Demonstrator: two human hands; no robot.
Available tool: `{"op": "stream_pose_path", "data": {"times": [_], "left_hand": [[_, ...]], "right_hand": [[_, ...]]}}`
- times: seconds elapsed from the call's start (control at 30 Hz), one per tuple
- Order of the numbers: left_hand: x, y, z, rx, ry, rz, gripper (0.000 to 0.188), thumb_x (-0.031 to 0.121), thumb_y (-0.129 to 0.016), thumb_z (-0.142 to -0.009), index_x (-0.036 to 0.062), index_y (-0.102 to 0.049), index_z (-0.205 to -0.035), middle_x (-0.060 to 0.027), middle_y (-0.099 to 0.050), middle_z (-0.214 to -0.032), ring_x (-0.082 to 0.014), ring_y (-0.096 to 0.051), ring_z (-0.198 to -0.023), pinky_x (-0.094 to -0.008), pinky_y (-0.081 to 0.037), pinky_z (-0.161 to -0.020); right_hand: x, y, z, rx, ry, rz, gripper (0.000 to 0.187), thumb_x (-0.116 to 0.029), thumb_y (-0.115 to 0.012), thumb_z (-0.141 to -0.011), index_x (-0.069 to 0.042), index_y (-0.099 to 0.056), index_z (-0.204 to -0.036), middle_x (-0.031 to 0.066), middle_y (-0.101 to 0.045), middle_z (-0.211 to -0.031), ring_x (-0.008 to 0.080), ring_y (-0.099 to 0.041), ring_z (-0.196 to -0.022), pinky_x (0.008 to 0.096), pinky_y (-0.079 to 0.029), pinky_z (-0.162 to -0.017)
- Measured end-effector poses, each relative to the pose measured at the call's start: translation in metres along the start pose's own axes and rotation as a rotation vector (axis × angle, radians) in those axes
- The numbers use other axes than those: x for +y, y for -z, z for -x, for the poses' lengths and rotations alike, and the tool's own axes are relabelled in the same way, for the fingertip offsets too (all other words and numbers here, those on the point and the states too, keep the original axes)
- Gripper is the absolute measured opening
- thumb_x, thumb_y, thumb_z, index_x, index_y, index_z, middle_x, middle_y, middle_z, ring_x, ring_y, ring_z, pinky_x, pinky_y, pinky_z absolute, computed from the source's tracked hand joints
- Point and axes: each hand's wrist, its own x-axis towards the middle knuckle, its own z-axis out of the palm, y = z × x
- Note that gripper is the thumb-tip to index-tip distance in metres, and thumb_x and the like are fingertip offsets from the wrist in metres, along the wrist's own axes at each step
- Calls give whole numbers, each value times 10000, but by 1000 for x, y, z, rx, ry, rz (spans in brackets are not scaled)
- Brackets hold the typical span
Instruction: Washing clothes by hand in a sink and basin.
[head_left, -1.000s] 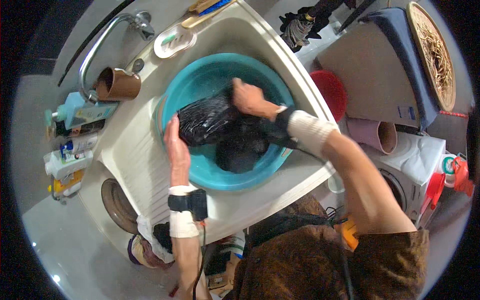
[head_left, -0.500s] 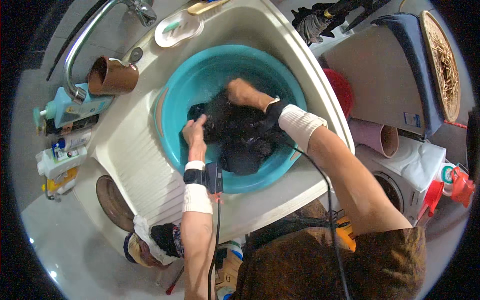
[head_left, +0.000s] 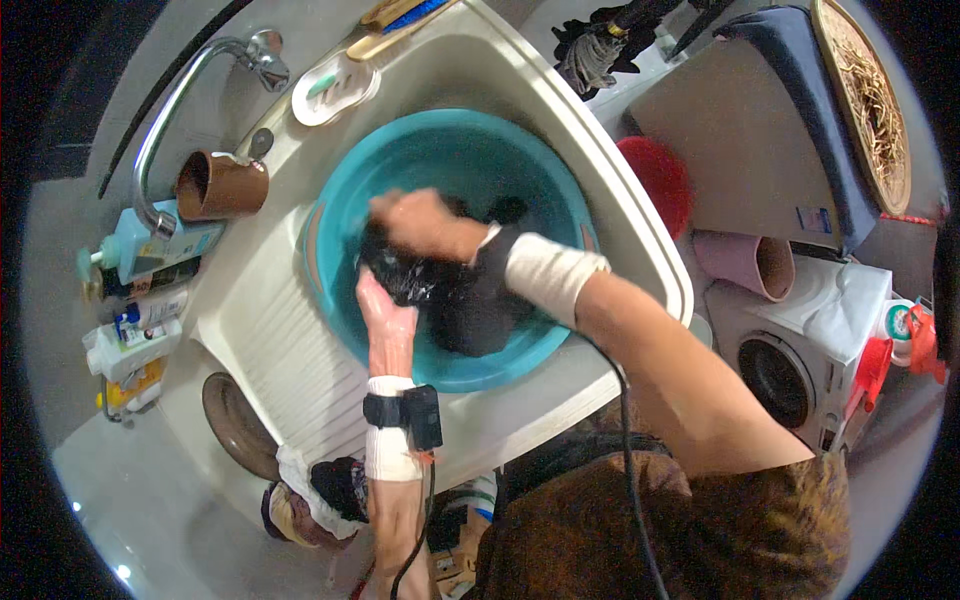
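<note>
A teal basin (head_left: 500, 122) of water stands in the pale sink, with a wet black cloth (head_left: 472, 318) bunched in it. My left hand (head_left: 388, 315) is at the basin's near left, wet, palm turned up, its fingers closed on the edge of the cloth. Just above it, my right hand (head_left: 425, 222), blurred by motion, is closed over another part of the same cloth. Between the two hands the fabric is folded and glistening; the rest of it lies in the water. Both wrists wear white cuffs and black straps with cables.
A ribbed washboard (head_left: 290, 310) slopes left of the basin. Along the left side are a faucet (head_left: 152, 150), a brown cup (head_left: 225, 185) and several bottles (head_left: 140, 300). A soap dish (head_left: 335, 90) and brush sit at the back; a red basin (head_left: 655, 185) and washing machine (head_left: 790, 350) are at right.
My right hand has moved left and nearer, close to the left hand. Part of the black cloth is now lifted and bunched between them. The left hand has turned palm up.
</note>
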Motion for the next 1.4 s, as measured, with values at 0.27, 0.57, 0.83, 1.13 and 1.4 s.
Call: {"op": "stream_pose_path", "data": {"times": [0.27,0.57,0.83,1.13,1.4], "left_hand": [[0,127,-70,601,-245,-654,182,223,-537,-819,64,-466,-868,-45,-498,-759,-182,-494,-631,-329,-425,-618],[0,60,-70,139,-139,-272,361,212,-614,-728,47,-488,-1024,-100,-497,-990,-182,-488,-897,-336,-454,-719],[23,14,-13,34,23,-78,327,275,-488,-841,62,-486,-1090,-86,-521,-1086,-216,-504,-985,-367,-419,-839],[15,124,-71,476,-10,-528,236,266,-590,-787,72,-518,-899,-55,-540,-814,-145,-516,-724,-322,-417,-543],[46,73,9,364,-433,-963,103,142,-577,-764,74,-503,-788,-16,-493,-781,-123,-453,-727,-261,-376,-637]], "right_hand": [[31,-23,38,-194,-291,94,446,-106,-504,-731,-55,-381,-1158,255,-509,-1031,399,-560,-854,473,-457,-709],[24,-10,17,-180,-78,-135,180,-202,-554,-697,-25,-537,-725,166,-566,-796,343,-553,-802,416,-450,-675],[-89,1,-3,-2,98,-245,170,-221,-542,-703,-71,-534,-783,152,-573,-762,344,-585,-680,478,-461,-661],[41,-39,27,-177,-214,97,248,-163,-431,-813,-3,-532,-973,215,-575,-914,358,-559,-901,467,-435,-780],[59,37,-12,-194,-178,-258,177,-169,-514,-754,-11,-563,-815,159,-576,-754,272,-553,-719,373,-447,-653]]}}
